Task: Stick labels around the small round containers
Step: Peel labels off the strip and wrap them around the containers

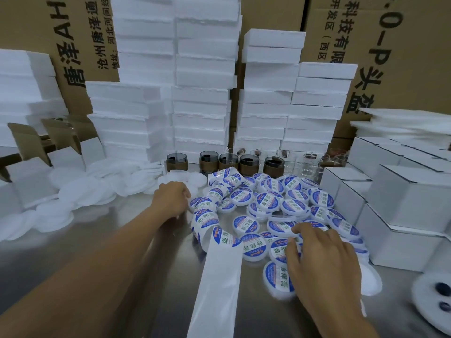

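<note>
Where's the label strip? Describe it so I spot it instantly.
On the steel table, in front of the white foam stacks, a long paper band runs from the near edge towards the left hand. That label strip is flat and continuous, unlike the round containers beside it.

The left hand [170,198] curls its fingers [185,191] away from me at the label strip [207,223], so their tips are hidden and I can't tell whether they pinch it. The right hand [319,257] covers several labelled containers [279,250]. The strip's bare backing [214,289] runs off the bottom edge. A white roll [433,296] is cut by the right edge, and the cartons [400,57] by the top.
</note>
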Demonstrator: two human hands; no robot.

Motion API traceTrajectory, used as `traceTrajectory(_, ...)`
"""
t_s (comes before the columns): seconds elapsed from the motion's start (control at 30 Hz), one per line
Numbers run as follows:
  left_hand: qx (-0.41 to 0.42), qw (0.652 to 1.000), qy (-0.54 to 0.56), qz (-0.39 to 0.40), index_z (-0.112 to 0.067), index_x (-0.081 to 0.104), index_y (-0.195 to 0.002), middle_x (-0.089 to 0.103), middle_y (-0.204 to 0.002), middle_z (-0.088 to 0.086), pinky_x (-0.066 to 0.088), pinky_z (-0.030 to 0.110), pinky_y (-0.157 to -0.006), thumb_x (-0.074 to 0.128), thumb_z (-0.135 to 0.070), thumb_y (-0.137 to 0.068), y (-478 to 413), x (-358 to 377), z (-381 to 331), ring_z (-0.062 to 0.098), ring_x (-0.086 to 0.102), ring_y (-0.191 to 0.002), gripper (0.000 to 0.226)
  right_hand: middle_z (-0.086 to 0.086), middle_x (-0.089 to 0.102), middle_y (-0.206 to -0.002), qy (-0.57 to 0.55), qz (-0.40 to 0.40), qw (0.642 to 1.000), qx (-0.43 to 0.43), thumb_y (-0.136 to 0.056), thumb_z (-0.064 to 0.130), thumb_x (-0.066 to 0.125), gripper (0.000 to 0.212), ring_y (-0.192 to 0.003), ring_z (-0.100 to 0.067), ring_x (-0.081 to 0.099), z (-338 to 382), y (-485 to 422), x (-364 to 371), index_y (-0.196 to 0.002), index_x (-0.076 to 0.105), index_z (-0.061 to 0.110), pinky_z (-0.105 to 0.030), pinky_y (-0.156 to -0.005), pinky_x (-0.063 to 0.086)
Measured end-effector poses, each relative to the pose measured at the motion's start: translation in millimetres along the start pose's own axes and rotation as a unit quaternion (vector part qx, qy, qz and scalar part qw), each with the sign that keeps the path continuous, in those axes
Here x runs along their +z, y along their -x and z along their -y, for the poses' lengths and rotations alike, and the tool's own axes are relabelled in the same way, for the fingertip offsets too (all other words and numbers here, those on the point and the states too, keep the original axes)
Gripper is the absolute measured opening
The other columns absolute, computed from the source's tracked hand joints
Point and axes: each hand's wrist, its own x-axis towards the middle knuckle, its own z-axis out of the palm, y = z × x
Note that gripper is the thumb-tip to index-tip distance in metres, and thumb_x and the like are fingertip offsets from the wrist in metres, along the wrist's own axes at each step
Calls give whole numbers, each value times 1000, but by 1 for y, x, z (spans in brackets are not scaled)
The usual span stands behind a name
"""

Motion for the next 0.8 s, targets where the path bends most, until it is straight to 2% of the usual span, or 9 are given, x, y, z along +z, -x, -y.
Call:
traceTrajectory(0.17,11,1000,-20,-2,-24,59,-79,68,-106,5,45,34,-85,52,-18,-90,5,-4,3,26,56,-102,14,-7,69,-80,4,19,1000,-2,-83,23,62,18,-85,-29,59,0,1,-3,-98,67,15,-39,-74,42)
traceTrajectory(0.3,1,998,-60,4,-17,65,-86,67,-105,8,43,34,-84,54,-32,-91,10,-5,2,29,53,-103,20,3,66,-98,10,48,999,-4,-92,35,43,27,-99,-18,54,0,-1,-4,-113,58,26,-33,-84,36)
traceTrajectory(0.4,-17,997,-68,18,-17,68,-87,66,-104,7,38,33,-84,51,-30,-90,16,-7,0,29,52,-105,21,-1,68,-89,3,40,999,-6,-89,30,50,22,-92,-23,57,1,0,-3,-104,63,20,-36,-79,38)
traceTrajectory(0.5,-34,998,-42,27,-23,64,-79,65,-106,4,31,32,-86,50,-28,-89,23,-10,0,28,50,-110,18,-3,68,-84,5,40,999,-6,-87,27,54,19,-88,-25,58,0,0,-2,-99,65,18,-37,-77,39)
traceTrajectory(0.67,-39,997,64,-20,-23,59,-77,65,-100,1,27,32,-86,52,-33,-93,45,-15,3,23,53,-107,20,-11,67,-70,-25,12,1000,-9,-78,14,66,9,-75,-34,59,1,2,0,-84,68,8,-40,-69,43)
traceTrajectory(0.73,-26,980,187,-56,-19,58,-78,64,-95,3,35,33,-91,52,-29,-94,57,-21,-1,23,55,-99,20,-12,66,-67,-25,-1,999,-21,-75,11,69,8,-71,-34,60,2,3,0,-81,68,7,-40,-67,44)
traceTrajectory(0.8,-18,942,327,-77,-17,56,-73,60,-82,0,41,29,-79,52,-23,-95,76,-30,-11,19,53,-82,23,-12,65,-65,-31,-14,999,-29,-73,9,71,8,-70,-34,61,3,4,-1,-80,69,6,-40,-66,46)
